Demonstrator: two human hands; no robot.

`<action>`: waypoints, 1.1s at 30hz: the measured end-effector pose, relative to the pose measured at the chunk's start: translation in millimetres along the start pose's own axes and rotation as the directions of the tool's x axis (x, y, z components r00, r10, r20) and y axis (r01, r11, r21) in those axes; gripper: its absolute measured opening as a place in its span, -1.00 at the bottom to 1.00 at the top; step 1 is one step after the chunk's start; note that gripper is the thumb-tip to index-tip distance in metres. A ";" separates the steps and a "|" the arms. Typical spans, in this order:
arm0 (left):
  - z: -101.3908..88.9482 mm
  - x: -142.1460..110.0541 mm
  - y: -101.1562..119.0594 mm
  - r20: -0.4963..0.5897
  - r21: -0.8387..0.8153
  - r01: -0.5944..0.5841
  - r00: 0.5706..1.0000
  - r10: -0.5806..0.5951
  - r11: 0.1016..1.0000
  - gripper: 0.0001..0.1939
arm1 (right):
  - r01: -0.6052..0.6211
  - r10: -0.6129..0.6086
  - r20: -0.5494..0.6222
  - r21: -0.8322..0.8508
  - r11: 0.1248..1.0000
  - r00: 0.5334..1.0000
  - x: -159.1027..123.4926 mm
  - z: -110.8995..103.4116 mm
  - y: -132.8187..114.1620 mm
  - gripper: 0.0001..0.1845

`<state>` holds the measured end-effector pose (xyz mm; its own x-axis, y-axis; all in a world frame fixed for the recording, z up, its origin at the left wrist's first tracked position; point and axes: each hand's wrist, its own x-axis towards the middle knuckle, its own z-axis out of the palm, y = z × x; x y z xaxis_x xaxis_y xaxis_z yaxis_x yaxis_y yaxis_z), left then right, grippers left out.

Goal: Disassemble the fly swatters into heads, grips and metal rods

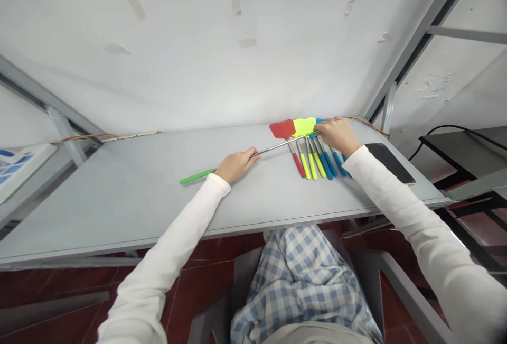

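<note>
A green-handled telescopic fly swatter [197, 176] stretches across the table between my hands, its thin metal rod drawn out long. My left hand [237, 165] is wrapped round the rod just beyond the green handle. At the other end, my right hand [336, 133] pinches the rod where a bit of green shows; the swatter's head is mostly hidden by that hand. Under and beside my right hand lies a row of fly swatters with short rods: a red one [282, 129], several yellow ones [304, 127] and several blue ones [327, 166], heads toward the wall, handles toward me.
The grey table [130, 191] runs along a white wall with tape scraps. A black flat object [390, 161] lies right of the swatters. Metal frame posts [412, 43] rise at both sides. Thin wires [366, 122] run along the back edge. A dark side table [467, 148] stands right.
</note>
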<state>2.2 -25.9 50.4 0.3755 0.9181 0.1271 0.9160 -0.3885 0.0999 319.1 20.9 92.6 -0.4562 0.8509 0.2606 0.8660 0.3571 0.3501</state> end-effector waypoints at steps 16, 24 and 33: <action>11.0 -18.7 -38.9 0.054 0.091 0.046 0.997 -0.051 0.995 -0.48 | 0.031 -0.029 0.100 -0.021 0.999 0.995 -8.9 20.9 22.8 -0.73; 17.0 16.6 9.8 0.017 0.046 -0.016 1.000 0.015 0.999 -0.50 | 0.163 -0.163 -0.012 -0.010 0.987 0.987 0.4 0.5 -32.1 -0.74; 20.0 22.4 27.1 0.019 0.073 -0.052 0.999 0.051 0.996 -0.49 | 0.219 -0.219 -0.013 0.021 0.975 0.976 -3.8 -7.1 -65.7 -0.72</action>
<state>38.3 -14.3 36.1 0.4243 0.8984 0.1132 0.9030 -0.4291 0.0205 262.5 -8.5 74.9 -0.6373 0.7472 0.1888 0.7490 0.5429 0.3798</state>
